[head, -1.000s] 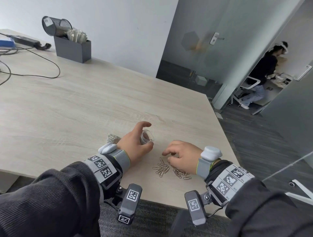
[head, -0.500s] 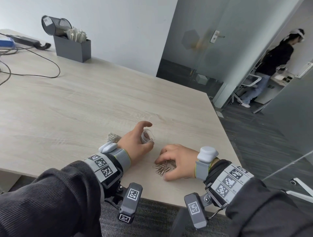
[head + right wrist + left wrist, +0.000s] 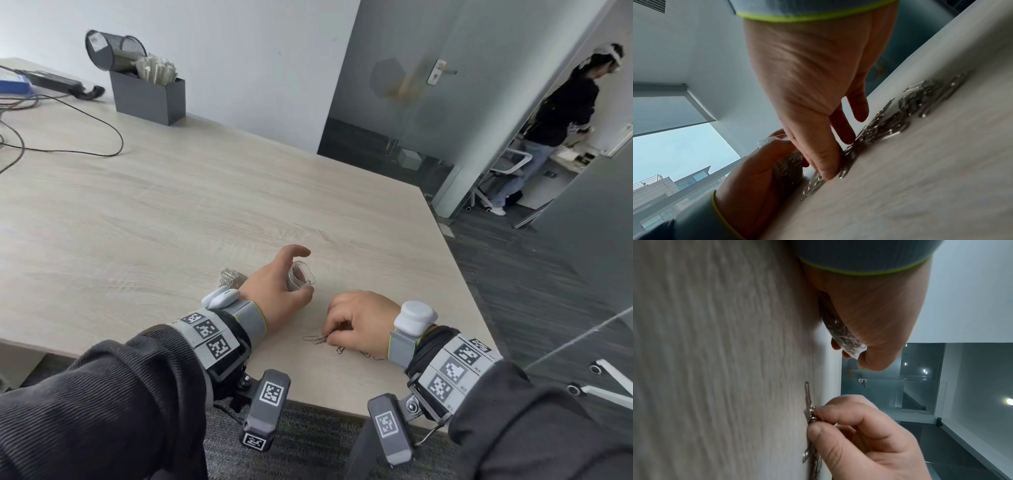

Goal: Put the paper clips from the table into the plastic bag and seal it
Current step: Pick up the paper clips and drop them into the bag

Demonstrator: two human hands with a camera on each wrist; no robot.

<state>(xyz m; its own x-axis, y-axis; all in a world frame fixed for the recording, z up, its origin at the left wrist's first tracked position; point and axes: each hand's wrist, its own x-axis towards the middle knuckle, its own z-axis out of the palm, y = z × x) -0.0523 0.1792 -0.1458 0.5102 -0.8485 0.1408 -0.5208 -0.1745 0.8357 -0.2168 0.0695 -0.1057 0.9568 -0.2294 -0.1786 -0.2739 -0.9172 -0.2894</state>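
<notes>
My left hand [image 3: 277, 291] rests on the wooden table [image 3: 144, 219] and grips a clear plastic bag [image 3: 298, 275] with its mouth held open toward the right; clips fill its lower part [image 3: 228, 278]. In the left wrist view the bag [image 3: 840, 332] shows between palm and fingers. My right hand [image 3: 356, 322] is just right of it, thumb and fingers pinching several silver paper clips [image 3: 317, 338] at the table surface. The right wrist view shows the clip pile [image 3: 885, 123] spread under and behind that hand [image 3: 818, 100]; more loose clips [image 3: 368, 354] lie near its wrist.
A grey desk organiser [image 3: 147, 92] with a mesh pen cup [image 3: 113, 49] stands at the back left, beside black cables [image 3: 68, 137]. The table's right edge [image 3: 455, 260] drops to dark floor. A person [image 3: 548, 126] stands beyond the glass door.
My right hand has come down from above the clip pile and drawn back toward me, its fingers closing on a bunch of clips. The left hand and bag have stayed put.
</notes>
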